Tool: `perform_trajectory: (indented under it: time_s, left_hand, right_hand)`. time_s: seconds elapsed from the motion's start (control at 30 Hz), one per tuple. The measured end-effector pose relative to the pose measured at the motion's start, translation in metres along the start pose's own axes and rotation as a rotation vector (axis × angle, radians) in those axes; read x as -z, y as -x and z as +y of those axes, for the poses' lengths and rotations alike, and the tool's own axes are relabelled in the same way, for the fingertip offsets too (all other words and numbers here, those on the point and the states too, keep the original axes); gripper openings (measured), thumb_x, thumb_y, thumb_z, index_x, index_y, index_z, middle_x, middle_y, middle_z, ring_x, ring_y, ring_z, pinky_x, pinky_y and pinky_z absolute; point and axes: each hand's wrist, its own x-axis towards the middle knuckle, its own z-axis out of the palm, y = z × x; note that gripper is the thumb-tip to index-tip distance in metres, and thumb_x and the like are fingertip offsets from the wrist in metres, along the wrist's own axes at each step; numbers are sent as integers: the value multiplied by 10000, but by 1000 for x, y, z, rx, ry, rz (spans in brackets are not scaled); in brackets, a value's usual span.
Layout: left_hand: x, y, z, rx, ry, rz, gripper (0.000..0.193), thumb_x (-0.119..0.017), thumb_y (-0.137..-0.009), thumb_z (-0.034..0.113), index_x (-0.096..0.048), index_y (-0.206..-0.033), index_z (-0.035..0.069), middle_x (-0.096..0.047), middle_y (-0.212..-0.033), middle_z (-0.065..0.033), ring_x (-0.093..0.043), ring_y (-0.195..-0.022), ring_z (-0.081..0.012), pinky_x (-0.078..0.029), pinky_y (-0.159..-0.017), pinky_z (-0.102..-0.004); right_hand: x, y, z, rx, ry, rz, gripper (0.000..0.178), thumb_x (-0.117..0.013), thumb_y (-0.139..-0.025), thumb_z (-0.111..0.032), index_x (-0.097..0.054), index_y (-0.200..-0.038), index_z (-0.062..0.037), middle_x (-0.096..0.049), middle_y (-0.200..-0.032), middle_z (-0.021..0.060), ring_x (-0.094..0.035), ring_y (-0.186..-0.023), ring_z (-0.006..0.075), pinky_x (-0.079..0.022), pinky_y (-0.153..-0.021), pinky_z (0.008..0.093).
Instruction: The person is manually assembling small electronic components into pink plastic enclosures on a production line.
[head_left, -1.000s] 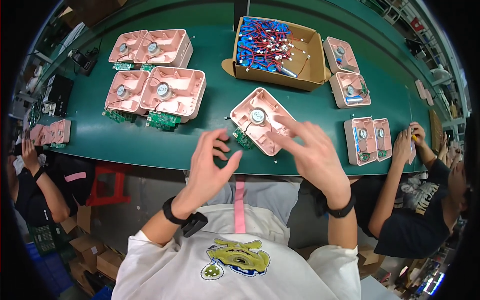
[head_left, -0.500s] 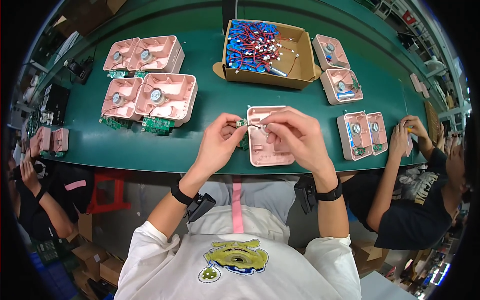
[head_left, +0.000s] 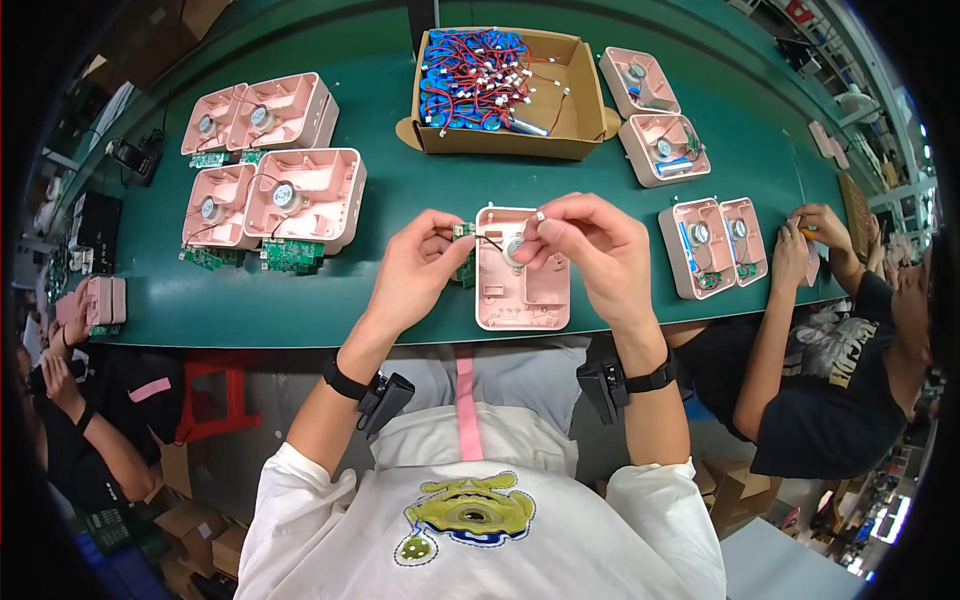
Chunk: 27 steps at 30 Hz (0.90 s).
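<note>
A pink plastic housing [head_left: 510, 300] lies in front of me, its inside facing up. A round speaker [head_left: 513, 250] sits in its upper part, partly behind my fingers. My left hand [head_left: 420, 262] is closed, pinching a small green circuit board [head_left: 464, 250] at the housing's left edge. Dark wires [head_left: 488, 241] run from the board into the housing. Over the housing's upper right, my right hand [head_left: 592, 250] is closed in a pinch, and a small white plug connector [head_left: 540, 215] sticks up from its fingertips. Whether a lead hangs from this connector is hidden by the fingers.
Beyond the housing stands a cardboard box [head_left: 585, 90] of blue batteries with red and black leads. Pink housings with boards [head_left: 300, 195] are at the left. Others with batteries [head_left: 690, 245] are at the right. A co-worker's hands [head_left: 800, 250] work at the far right.
My right hand has lifted a little off the housing, and a white plug connector now shows at its fingertips. My left hand keeps its hold on the circuit board. The whole view has shifted slightly.
</note>
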Motion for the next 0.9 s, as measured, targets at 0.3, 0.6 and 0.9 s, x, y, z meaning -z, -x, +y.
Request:
perform_trajectory:
  time_s: [0.3,0.6,0.9]
  left_hand:
    - [-1,-1,-2,-9,10,17,216,-735,-1011,79,-617,-1163,-21,-683,-900,-13,-613,-770,-42,-475,-626,-221]
    - [-4,0,-1,-21,10,40,217,-738,-1009,80,-624,-1164,-20,-673,-911,-11,-595,-764,-29,-461,-620,-205]
    - [-5,0,1,-28,-29,25,209,-732,-1012,69,-630,-1169,-23,-683,-938,-14,-609,-787,-32,-480,-640,-210]
  right_hand:
    - [2,-1,-9,-116,-17,55,110,-671,-1022,-23,-693,-1086,64,-749,-992,145,-684,-689,142,-520,-548,260]
    - [3,2,-20,-228,3,18,53,-745,-928,53,-735,-980,57,-739,-920,113,-610,-596,81,-402,-477,221]
    - [-12,1,-26,-383,40,-17,53,-763,-912,50,-742,-956,71,-736,-902,121,-677,-629,107,-414,-465,208]
